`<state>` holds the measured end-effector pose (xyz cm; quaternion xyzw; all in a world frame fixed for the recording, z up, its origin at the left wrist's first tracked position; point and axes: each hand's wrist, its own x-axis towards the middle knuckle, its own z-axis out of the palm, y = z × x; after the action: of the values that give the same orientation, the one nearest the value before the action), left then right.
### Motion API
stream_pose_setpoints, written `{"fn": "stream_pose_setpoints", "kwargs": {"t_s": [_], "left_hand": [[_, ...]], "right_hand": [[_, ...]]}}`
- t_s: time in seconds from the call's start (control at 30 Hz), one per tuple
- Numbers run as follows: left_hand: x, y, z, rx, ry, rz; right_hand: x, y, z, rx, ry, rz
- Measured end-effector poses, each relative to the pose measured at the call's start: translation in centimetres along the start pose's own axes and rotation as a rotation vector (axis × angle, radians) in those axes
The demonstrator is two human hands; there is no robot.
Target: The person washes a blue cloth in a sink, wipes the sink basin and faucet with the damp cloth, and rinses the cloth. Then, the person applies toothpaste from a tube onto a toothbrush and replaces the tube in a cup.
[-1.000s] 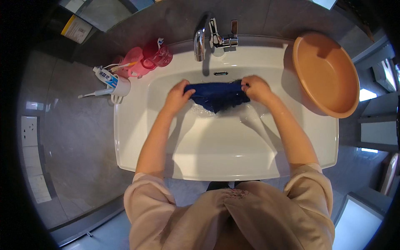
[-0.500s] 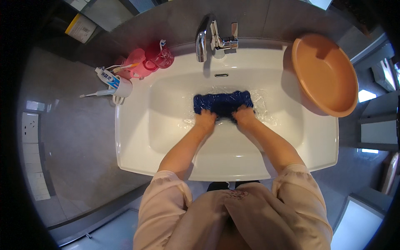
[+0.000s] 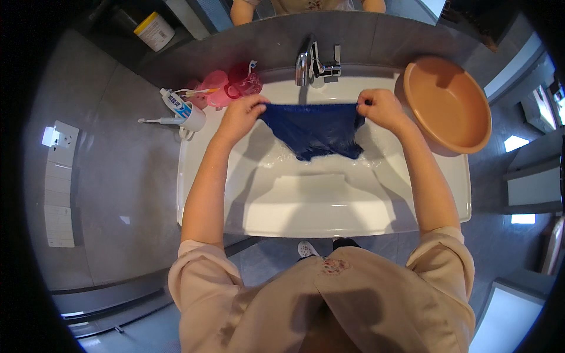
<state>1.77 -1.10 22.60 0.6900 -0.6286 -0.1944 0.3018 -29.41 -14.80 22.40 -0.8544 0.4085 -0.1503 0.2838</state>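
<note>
A wet dark blue garment (image 3: 315, 126), probably underpants, is stretched wide above the white washbasin (image 3: 259, 226). Its straight top edge runs between my two hands, and its lower end hangs at the water in the bowl. My left hand (image 3: 239, 119) pinches the top left corner, close to the pink cups. At the opposite corner my right hand (image 3: 381, 109) is closed on the cloth, thumb and fingers together. Just beyond the top edge stands the chrome faucet (image 3: 303, 67), its lever at the right.
An orange plastic basin (image 3: 444, 112) leans on the washbasin's right rim. At the back left are pink cups (image 3: 215, 82), a white cup (image 3: 193, 120) with toothpaste (image 3: 175, 103) and an electric toothbrush (image 3: 162, 121). A mirror (image 3: 306, 9) lines the back.
Both hands have come up out of the water and moved apart, lifting the garment. It was bunched in the bowl and is now spread between them.
</note>
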Motion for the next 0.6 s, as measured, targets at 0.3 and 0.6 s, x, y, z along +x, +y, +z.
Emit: {"fn": "stream_pose_setpoints", "kwargs": {"t_s": [0.3, 0.6], "left_hand": [[-2.5, -7.2, 12.5, 0.424, 0.119, -0.002], [-4.6, -7.3, 14.9, 0.339, -0.565, 0.014]], "right_hand": [[-1.7, 3.9, 12.4, -0.199, 0.079, 0.14], [-2.2, 5.7, 13.7, 0.098, -0.367, 0.13]]}}
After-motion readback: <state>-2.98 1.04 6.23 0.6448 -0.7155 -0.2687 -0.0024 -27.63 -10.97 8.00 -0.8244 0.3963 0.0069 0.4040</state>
